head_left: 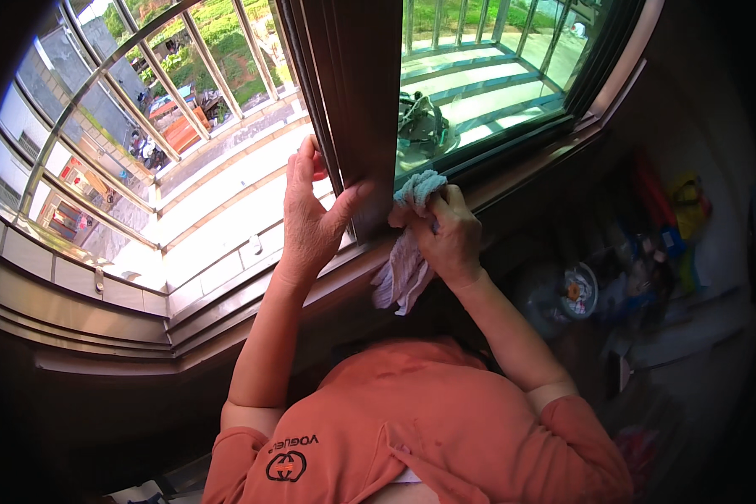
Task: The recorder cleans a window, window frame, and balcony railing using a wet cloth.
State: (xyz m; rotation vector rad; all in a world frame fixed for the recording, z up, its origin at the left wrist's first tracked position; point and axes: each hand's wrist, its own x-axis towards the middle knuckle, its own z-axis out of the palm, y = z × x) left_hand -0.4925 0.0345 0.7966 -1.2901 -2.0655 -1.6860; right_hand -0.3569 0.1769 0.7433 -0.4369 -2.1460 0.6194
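Note:
My right hand [449,239] is closed around a crumpled cloth [405,273], pale blue at the top and pinkish below, whose loose end hangs down. The bunched top of the cloth is by the lower corner of the green-tinted window pane [479,92]. My left hand [312,214] is at the edge of the dark window frame [365,109], its thumb against the front face and its fingers reaching round the outer edge. Those fingers are partly hidden, but the hand appears to grip the frame. Bright open space lies to the left of this frame.
Metal bars [164,76] fence the ledge outside. The window track and sill [218,323] run below my hands and bend toward the left. A clear, round container [580,290] and blurred, colourful items stand in the dim area at the right.

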